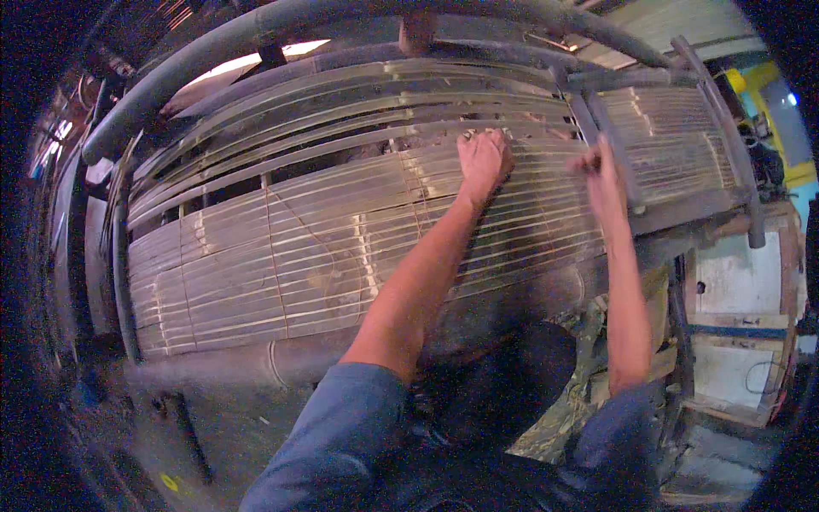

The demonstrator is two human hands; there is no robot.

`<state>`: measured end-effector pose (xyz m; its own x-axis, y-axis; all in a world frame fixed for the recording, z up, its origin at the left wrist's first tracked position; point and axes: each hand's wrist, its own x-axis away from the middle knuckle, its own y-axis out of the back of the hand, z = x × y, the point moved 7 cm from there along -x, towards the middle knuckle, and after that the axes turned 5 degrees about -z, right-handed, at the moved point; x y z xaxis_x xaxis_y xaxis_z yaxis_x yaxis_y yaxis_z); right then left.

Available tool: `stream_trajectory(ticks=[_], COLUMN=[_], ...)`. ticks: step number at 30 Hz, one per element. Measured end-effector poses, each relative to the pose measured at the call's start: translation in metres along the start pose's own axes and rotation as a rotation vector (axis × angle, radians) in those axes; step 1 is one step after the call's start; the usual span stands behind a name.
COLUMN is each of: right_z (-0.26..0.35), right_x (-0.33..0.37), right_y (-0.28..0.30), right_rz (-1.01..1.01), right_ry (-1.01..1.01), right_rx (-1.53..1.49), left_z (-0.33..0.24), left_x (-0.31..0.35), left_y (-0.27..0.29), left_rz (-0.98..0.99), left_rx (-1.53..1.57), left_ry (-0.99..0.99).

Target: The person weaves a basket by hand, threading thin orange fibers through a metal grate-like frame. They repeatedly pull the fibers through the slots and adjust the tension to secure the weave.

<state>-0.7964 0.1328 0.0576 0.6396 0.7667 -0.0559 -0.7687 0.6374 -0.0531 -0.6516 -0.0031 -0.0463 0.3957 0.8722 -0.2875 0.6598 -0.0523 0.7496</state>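
Note:
A big bundle of long shiny metal bars (281,256) lies in a steel-pipe rack, tied with thin wire bands. My left hand (482,158) rests on the upper bars near the middle, fingers curled over the top of the stack. My right hand (597,166) is a little to the right, blurred, pressed against the bars close to an upright post of the rack (610,145). Whether either hand grips a bar or wire is unclear. Both forearms reach up from my blue sleeves at the bottom.
Thick grey pipes (171,77) frame the rack above and at the left. A second short stack of bars (674,136) sits at the right. A worn white cabinet (738,282) stands at the right; a concrete floor (213,418) lies below.

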Motion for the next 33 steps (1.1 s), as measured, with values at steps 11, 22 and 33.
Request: stream_trajectory(ticks=[11,22,33], right_z=[0.011,-0.026,-0.011], right_x=[0.226,0.29,0.289], right_y=[0.143,0.162,0.137], right_rz=[-0.404,-0.341,-0.336], right_ry=[-0.031,0.11,-0.004], right_rx=[0.515,0.928,0.685], left_z=[0.003,0.133,0.138], left_x=[0.031,0.063,0.07], left_y=[0.112,0.204,0.22], left_rz=[-0.209,-0.388,-0.503], left_rx=[0.084,-0.318,-0.195], left_ry=[-0.265,-0.238,-0.265])
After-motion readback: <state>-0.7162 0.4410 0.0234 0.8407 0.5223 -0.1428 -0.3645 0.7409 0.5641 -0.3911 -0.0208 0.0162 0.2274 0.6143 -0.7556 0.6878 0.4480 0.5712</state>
